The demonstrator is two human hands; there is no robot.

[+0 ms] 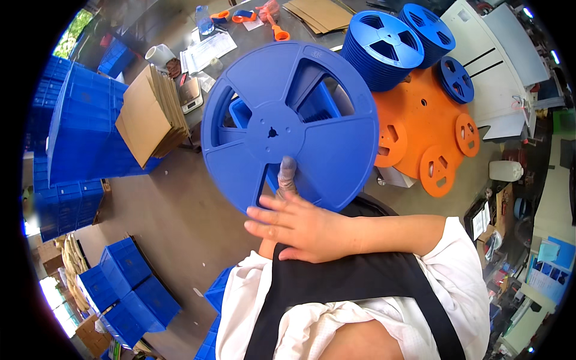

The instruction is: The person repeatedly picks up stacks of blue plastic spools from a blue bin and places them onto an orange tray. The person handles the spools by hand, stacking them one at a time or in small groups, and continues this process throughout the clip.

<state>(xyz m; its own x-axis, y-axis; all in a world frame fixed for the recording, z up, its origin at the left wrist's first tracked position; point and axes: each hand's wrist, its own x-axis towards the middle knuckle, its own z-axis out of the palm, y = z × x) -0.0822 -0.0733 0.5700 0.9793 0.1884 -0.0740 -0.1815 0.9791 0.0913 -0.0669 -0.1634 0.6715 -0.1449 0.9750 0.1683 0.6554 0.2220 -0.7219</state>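
A large blue plastic reel (339, 153) with cut-out windows is held up in front of my chest. My left hand (287, 179) grips it near its lower edge; the thumb, in a grey finger cover, lies over the front face, and the other fingers are hidden behind the reel. Across my body reaches my right forearm. Its hand, my right hand (306, 231), is beside the reel's near rim with fingers stretched out and nothing in them. Whether those fingertips touch the rim, I cannot tell.
Stacked blue reels (387, 39) stand on an orange lobed plate (414, 111) at the far right. Flat cardboard (147, 114) tops blue crates (90, 126) on the left. The grey worktable beyond holds a small scale (191, 95), papers (209, 51) and a bottle (204, 21).
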